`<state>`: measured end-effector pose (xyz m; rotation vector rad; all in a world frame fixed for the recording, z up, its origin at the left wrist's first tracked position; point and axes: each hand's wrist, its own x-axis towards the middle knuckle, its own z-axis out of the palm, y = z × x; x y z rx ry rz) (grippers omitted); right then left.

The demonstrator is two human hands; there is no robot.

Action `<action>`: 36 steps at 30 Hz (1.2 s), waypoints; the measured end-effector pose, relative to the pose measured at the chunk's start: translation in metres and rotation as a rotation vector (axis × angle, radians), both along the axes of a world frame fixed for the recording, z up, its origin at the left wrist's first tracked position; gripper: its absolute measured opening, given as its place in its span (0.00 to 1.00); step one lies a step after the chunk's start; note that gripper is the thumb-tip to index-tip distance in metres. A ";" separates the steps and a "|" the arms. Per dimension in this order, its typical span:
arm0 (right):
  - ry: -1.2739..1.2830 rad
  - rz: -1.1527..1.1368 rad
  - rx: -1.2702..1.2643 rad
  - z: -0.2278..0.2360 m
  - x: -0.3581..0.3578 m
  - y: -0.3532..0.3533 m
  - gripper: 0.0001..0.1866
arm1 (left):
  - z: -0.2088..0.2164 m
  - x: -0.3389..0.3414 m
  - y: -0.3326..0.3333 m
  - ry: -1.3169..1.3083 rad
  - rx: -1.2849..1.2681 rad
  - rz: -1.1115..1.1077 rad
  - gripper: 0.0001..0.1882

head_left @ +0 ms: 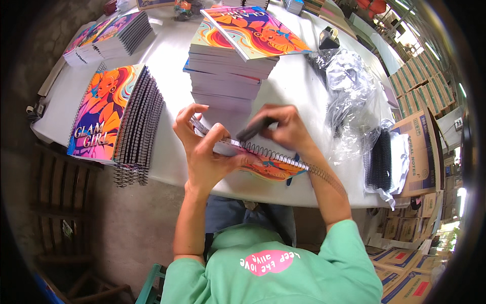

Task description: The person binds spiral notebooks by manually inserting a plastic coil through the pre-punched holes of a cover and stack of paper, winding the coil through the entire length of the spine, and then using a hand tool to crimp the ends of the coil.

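Both hands raised and meeting in front of the chest.
Left hand [205, 147] stands palm inward, fingers spread and curled in a clamping grasp; right hand [284, 127] is closed in a pinch, wrist flexed, forearm angling from the lower right.

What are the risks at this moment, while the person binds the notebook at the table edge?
1. The notebook hangs over the table edge, held by the left hand; it may slip down.
2. A long piece of spiral wire sticks out past the notebook near the right forearm and may catch or bend.
3. The tall stack of notebooks stands close behind the right hand, its top book askew; a bump may topple it.
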<state>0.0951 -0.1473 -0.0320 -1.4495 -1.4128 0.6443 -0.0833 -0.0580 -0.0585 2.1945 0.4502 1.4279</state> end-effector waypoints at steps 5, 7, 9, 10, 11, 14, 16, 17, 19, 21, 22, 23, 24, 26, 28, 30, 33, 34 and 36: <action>-0.011 0.019 0.120 -0.002 -0.002 0.001 0.14 | -0.008 0.003 0.000 -0.026 -0.134 -0.018 0.35; -0.051 -0.064 0.115 0.000 0.000 0.000 0.15 | -0.008 0.001 0.001 -0.042 -0.139 -0.034 0.34; 0.047 0.073 0.225 0.012 0.002 -0.005 0.15 | -0.013 0.001 0.004 -0.079 -0.104 -0.073 0.35; 0.152 0.334 0.351 0.023 0.000 -0.006 0.15 | -0.015 0.001 0.005 -0.070 -0.150 -0.057 0.36; -0.008 0.247 0.239 0.018 -0.004 0.002 0.14 | -0.015 0.002 0.006 -0.061 -0.195 -0.041 0.36; -0.188 -0.189 0.084 0.007 0.000 0.005 0.14 | -0.019 0.004 0.010 -0.071 -0.172 -0.110 0.36; 0.086 0.261 0.385 0.022 -0.007 0.005 0.14 | -0.024 0.003 0.015 -0.111 -0.200 -0.119 0.35; -0.062 0.255 0.331 0.029 -0.022 0.006 0.13 | -0.023 0.004 0.015 -0.129 -0.260 -0.113 0.34; -0.279 -0.013 0.164 0.006 -0.003 0.016 0.15 | -0.021 0.007 0.011 -0.206 -0.402 -0.196 0.33; 0.072 -0.037 0.125 0.006 0.004 0.013 0.13 | -0.023 0.007 0.014 -0.192 -0.343 -0.201 0.34; 0.146 0.178 0.350 0.017 -0.009 0.009 0.11 | -0.028 0.006 0.014 -0.177 -0.327 -0.196 0.34; 0.011 0.171 0.276 0.015 -0.012 0.014 0.11 | -0.029 0.006 0.016 -0.160 -0.301 -0.182 0.34; -0.128 0.149 0.211 0.017 -0.015 0.015 0.11 | -0.025 0.007 0.017 -0.145 -0.269 -0.178 0.35; -0.084 0.012 0.085 0.008 -0.008 0.014 0.06 | -0.024 0.007 0.017 -0.164 -0.263 -0.191 0.33; 0.132 0.117 0.276 0.023 -0.019 0.010 0.07 | -0.028 0.007 0.019 -0.231 -0.411 -0.258 0.39; -0.008 0.111 0.201 0.020 -0.021 0.016 0.09 | -0.021 0.009 0.016 -0.282 -0.624 -0.330 0.45; -0.126 -0.171 0.046 0.004 -0.006 0.023 0.11 | -0.017 0.010 0.026 -0.136 -0.469 -0.300 0.48; -0.104 -0.055 0.130 0.011 -0.015 0.021 0.11 | -0.022 0.009 0.028 -0.067 -0.373 -0.247 0.49; -0.052 0.164 0.297 0.027 -0.032 0.021 0.12 | -0.029 0.007 0.026 -0.049 -0.420 -0.248 0.51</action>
